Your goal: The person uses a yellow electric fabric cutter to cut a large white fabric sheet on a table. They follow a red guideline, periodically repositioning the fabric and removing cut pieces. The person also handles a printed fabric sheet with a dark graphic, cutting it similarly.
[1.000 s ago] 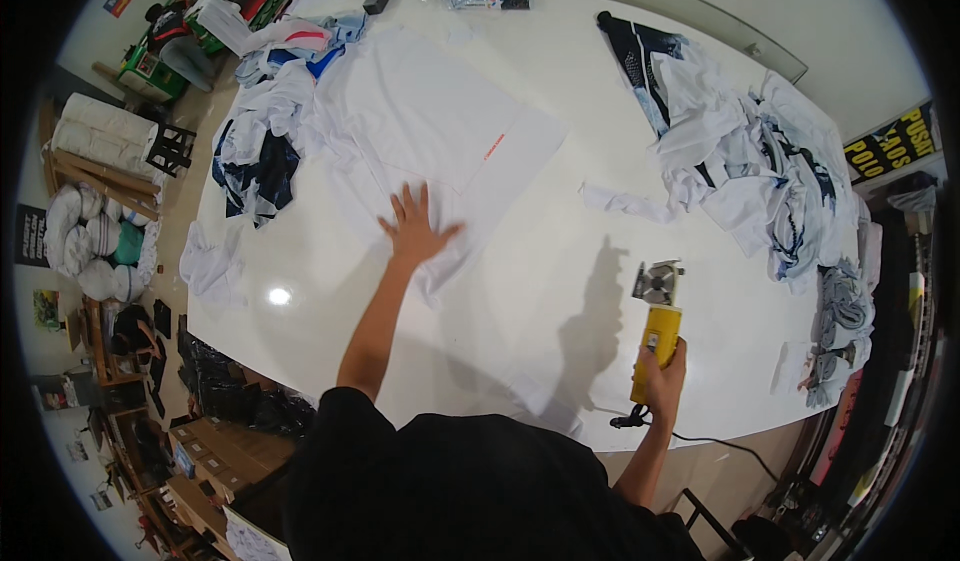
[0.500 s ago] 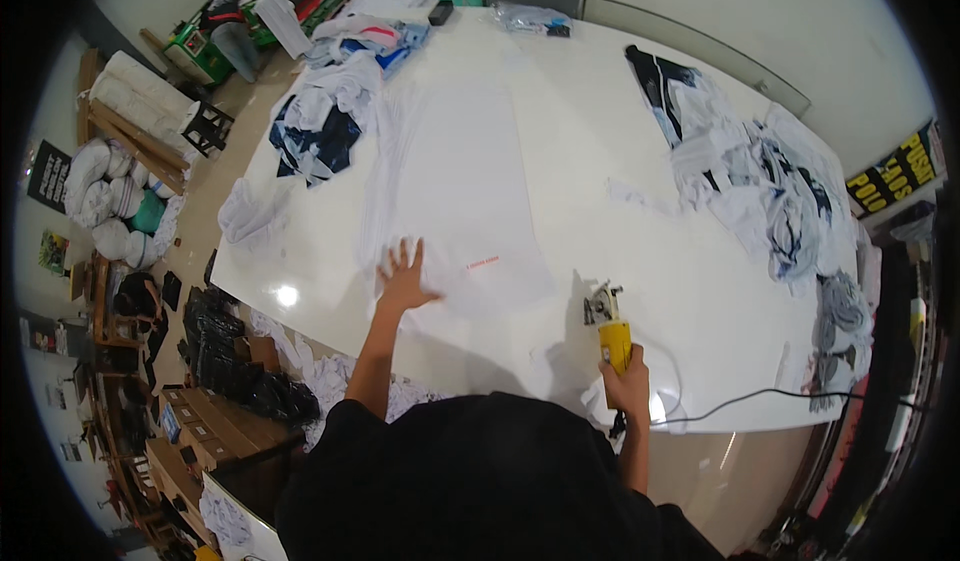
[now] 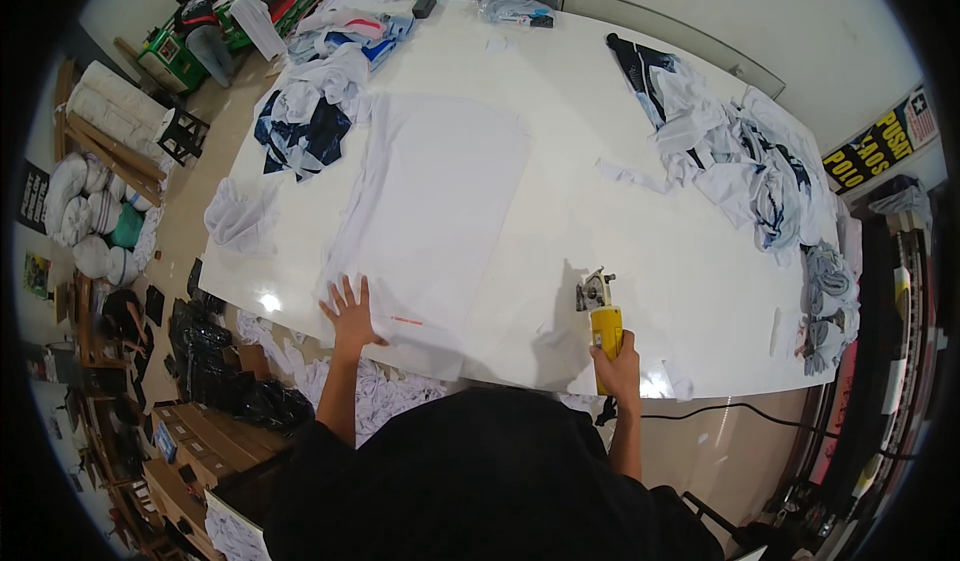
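Observation:
A sheet of white fabric (image 3: 435, 196) lies spread over the left-centre of the white table (image 3: 560, 181), with a short line of red print near its lower end. That lower end reaches the table's near edge. My left hand (image 3: 350, 321) rests on the fabric's near left corner, palm down and fingers spread. In my right hand (image 3: 618, 369) is a yellow electric rotary fabric cutter (image 3: 605, 333), gripped by its body. Its metal blade head points away from me, to the right of the fabric and apart from it.
Piles of cut fabric (image 3: 310, 111) lie at the far left, with another long heap (image 3: 740, 151) along the right side. A black cord (image 3: 740, 408) runs right from the cutter. White scraps (image 3: 385, 396) and black bags (image 3: 215, 361) lie below the near left edge. Another person (image 3: 203, 36) stands far left.
My left hand has drawn the fabric toward me and to the left, so its printed end now sits at the near edge. The cutter stays in my right hand. The view has shifted slightly.

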`<state>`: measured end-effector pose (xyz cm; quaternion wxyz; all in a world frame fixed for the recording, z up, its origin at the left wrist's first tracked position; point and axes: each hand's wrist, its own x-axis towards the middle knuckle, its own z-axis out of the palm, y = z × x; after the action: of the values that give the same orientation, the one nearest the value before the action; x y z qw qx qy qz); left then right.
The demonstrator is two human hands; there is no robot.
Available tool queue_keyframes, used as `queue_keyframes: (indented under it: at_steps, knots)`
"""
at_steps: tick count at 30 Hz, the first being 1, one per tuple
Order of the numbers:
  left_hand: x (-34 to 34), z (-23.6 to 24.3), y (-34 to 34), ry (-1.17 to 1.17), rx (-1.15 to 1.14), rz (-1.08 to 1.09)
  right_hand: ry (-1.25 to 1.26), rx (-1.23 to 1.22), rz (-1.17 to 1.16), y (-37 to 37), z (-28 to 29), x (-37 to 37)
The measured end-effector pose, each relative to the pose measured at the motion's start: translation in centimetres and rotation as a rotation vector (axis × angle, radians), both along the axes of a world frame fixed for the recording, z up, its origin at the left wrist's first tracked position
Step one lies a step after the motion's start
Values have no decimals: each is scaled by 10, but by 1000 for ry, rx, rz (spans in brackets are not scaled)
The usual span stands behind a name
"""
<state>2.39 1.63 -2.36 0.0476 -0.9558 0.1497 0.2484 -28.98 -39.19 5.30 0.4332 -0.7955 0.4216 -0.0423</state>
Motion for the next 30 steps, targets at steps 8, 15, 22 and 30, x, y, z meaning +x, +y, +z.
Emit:
queue_keyframes:
  at_steps: [8, 15, 22, 30]
  knots:
    - [13, -29, -137, -113, -456, 181, 68, -2, 93, 16, 6, 34]
    - [-54, 23, -43, 167, -64, -20, 122, -22, 99, 30, 11, 20]
    - [-36, -22, -111, -95, -392, 74, 166, -95, 182, 34, 9, 13]
    - [-65, -9, -92, 24, -324, 122, 206, -203, 396, 20, 10, 6]
